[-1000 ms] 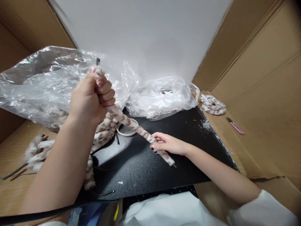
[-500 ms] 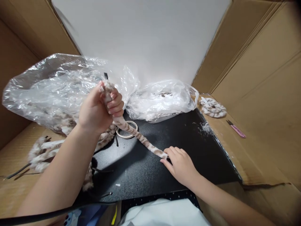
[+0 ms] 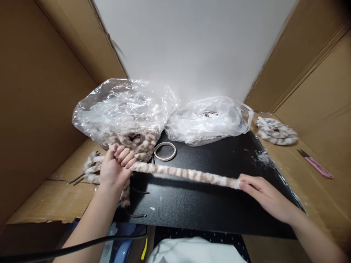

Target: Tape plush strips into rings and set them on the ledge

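A fluffy white-and-brown strip [image 3: 186,174] is stretched nearly level above the black table [image 3: 197,208]. Its left end is in my left hand [image 3: 117,166], whose fingers are wrapped round it in a fist. My right hand [image 3: 255,188] pinches the other end between thumb and fingers. A roll of tape [image 3: 165,151] lies on the table just behind the strip. More fluffy strips [image 3: 93,168] are heaped to the left, partly hidden by my left hand and forearm.
Two clear plastic bags, the left one [image 3: 123,109] and the right one [image 3: 205,122], stand at the back. Pink-handled scissors [image 3: 318,167] and a coiled fluffy strip [image 3: 275,131] lie on cardboard at right. A black cable [image 3: 82,249] crosses the lower left.
The strip has gone from slanted to nearly level and is pulled straight. My left hand has come down, and my right hand is farther right. The view has shifted left.
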Demonstrator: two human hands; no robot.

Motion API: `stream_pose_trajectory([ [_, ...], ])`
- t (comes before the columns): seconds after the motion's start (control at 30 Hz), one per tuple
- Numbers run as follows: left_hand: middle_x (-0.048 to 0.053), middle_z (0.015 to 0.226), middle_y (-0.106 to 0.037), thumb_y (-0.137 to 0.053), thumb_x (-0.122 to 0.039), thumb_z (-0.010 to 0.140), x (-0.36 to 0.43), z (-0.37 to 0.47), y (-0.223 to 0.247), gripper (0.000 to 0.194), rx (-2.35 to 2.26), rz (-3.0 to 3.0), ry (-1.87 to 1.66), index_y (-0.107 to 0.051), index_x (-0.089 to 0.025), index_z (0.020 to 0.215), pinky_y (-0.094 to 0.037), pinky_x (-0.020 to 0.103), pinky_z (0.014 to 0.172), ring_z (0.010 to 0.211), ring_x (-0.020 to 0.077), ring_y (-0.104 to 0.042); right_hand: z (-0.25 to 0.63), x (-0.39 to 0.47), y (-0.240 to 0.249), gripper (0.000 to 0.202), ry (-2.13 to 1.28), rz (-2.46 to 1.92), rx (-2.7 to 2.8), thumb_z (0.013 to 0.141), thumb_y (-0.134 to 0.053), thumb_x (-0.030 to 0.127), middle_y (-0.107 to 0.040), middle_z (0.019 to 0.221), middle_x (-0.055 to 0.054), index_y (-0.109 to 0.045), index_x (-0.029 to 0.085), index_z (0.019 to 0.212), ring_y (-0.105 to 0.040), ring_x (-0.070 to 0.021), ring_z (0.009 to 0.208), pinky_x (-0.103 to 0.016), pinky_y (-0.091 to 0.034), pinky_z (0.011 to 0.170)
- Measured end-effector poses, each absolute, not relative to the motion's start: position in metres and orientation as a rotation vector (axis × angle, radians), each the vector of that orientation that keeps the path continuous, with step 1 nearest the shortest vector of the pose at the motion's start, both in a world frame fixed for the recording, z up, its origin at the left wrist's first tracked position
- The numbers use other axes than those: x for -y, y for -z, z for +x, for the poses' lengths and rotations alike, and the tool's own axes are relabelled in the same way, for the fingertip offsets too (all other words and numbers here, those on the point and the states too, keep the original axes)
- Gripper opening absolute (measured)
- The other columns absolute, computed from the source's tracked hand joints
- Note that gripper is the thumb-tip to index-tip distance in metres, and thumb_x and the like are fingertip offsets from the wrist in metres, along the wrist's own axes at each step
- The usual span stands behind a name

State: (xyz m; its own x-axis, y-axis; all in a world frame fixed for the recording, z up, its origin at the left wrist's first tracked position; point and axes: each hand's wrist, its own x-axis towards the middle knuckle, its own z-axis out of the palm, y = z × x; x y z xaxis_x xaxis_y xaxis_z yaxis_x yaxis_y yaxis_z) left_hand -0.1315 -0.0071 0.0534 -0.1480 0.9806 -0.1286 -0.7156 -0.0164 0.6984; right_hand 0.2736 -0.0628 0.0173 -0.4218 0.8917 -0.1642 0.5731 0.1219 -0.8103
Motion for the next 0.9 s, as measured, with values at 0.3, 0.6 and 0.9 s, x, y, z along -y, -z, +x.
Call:
stream_pose_trajectory([
  [0.3, -0.008, 0.049, -0.012, -0.019, -0.024, 0.102, 0.023, -0.146, -0.034, 0.045, -0.8, 0.39, -1.59, -0.024, -0.02, 0.057, -0.021, 0.021, 0.034, 0.038, 0.0098, -0.013, 0.287, 0.081, -0.011, 0.041, -1.181, -1.446, 2.2, 0.098, -0.035, 0.046, -0.047, 0.067, 0.001, -0.041, 0.021, 0.066, -0.047, -0.0156, 0.063, -0.027, -0.034, 0.062],
  [0.6, -0.007, 0.051, -0.017, -0.056, -0.056, 0.08, 0.031, -0.124, -0.05, 0.048, -0.849, 0.726, -1.236, -0.037, -0.02, 0.056, -0.028, 0.02, 0.037, 0.043, 0.0089, -0.017, 0.278, 0.058, -0.026, 0.03, -0.899, -1.454, 2.161, 0.096, -0.043, 0.038, -0.068, 0.079, -0.004, -0.065, 0.022, 0.082, -0.062, -0.0188, 0.072, -0.029, -0.047, 0.067],
  [0.9, -0.004, 0.06, -0.033, -0.048, -0.035, 0.082, -0.004, -0.046, -0.034, 0.023, -0.909, 1.346, -0.786, -0.041, -0.02, 0.065, -0.021, 0.024, 0.046, 0.051, 0.0106, -0.023, 0.227, -0.006, -0.022, 0.026, -0.623, -1.342, 2.176, 0.093, -0.046, 0.021, -0.073, 0.108, -0.007, -0.068, 0.019, 0.108, -0.067, -0.021, 0.098, -0.035, -0.052, 0.087],
])
